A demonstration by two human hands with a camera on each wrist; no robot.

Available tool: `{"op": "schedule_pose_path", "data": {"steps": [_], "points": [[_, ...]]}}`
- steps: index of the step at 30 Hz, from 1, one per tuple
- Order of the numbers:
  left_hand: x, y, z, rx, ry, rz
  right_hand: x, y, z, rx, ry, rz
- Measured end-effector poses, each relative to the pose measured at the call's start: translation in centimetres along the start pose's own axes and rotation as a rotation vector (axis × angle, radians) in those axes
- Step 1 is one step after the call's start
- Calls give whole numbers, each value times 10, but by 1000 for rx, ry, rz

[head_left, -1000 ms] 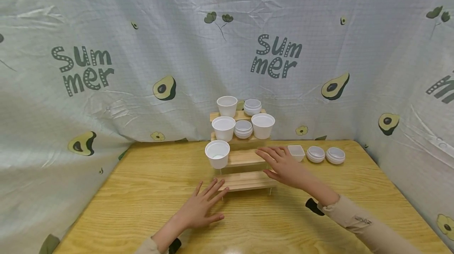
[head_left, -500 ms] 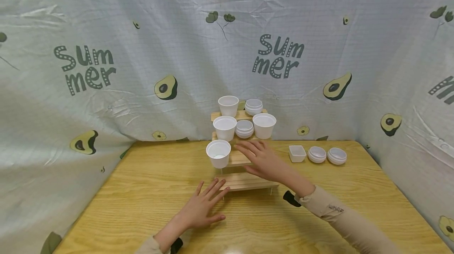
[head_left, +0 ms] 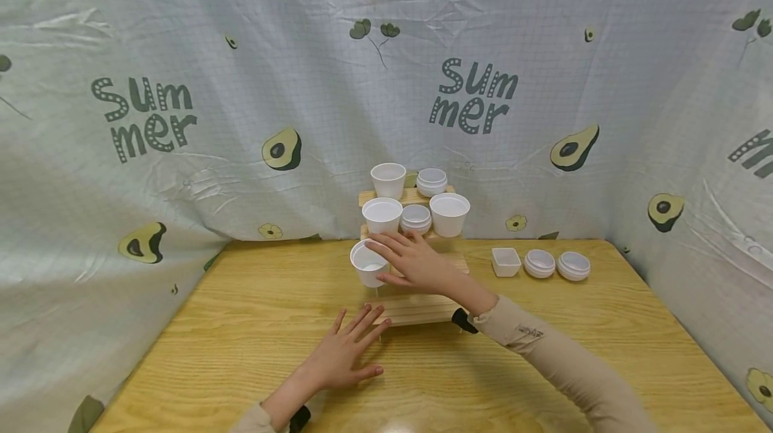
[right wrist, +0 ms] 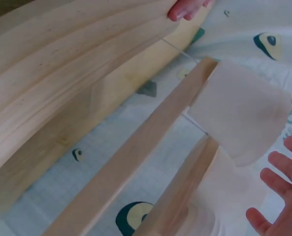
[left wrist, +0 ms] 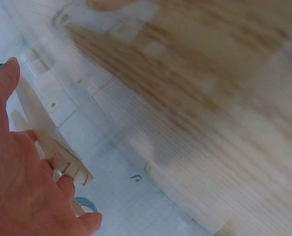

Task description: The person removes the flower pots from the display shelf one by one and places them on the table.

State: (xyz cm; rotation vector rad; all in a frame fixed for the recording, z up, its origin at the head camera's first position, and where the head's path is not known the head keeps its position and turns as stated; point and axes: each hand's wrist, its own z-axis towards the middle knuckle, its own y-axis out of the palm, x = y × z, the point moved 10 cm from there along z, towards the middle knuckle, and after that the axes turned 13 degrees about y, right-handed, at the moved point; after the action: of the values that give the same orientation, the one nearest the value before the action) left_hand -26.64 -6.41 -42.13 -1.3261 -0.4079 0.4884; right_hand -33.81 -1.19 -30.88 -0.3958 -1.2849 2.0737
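- Your right hand (head_left: 423, 268) has its fingers spread and loosely bent around nothing, beside the front cup (head_left: 366, 264) at the left end of the second step from the bottom; the head view shows it covering that cup's right side
- From your right wrist camera you see a gap between the fingers and the cup, so the two look apart, with the cup upright on its plank
- Your left hand (head_left: 344, 356) lies with fingers spread wide, its fingertips over the left end of the bottom step of the wooden stand (head_left: 417, 312); you cannot tell how firmly they press
- Your left wrist view is blurred, the plank filling much of it smeared, and only part of the hand is inside the edge
- Your right hand and wrist hide stretches of the second step, and a fingertip overlaps the base of the middle bowl (head_left: 416, 217)
- In your right wrist view, a ridged white bowl (right wrist: 202, 221) is cut off below
- Both sleeves (head_left: 543, 346) run out of the head view at the bottom
- To your right on the bench (head_left: 241, 312), a square dish (head_left: 505, 262) and two round bowls (head_left: 539, 264) sit in plain view
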Motion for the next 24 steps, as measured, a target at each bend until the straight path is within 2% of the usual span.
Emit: {"op": "schedule_pose_path", "data": {"steps": [8, 24], "points": [[0, 0, 0, 15, 5, 19, -3, 16, 10, -100, 35, -20], [0, 2, 0, 17, 7, 12, -3, 31, 16, -162, 30, -8]]}}
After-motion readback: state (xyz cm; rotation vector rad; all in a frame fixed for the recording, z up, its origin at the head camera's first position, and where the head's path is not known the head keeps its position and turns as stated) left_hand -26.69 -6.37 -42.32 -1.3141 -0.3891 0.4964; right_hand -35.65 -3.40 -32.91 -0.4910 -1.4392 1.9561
